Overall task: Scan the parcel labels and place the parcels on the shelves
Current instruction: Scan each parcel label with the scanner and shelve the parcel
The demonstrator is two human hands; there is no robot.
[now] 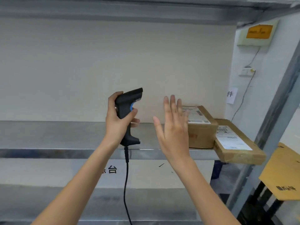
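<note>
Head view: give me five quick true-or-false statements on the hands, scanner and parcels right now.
1. The left hand grips the scanner. True.
2. The right hand holds a parcel. False: it is open, fingers spread, holding nothing.
3. Two parcels lie on the shelf. True: a thicker box and a flat parcel.
4. The flat parcel lies fully on the shelf. False: it overhangs the front edge.
5. The scanner is cordless. False: a cable hangs from its handle.
</note>
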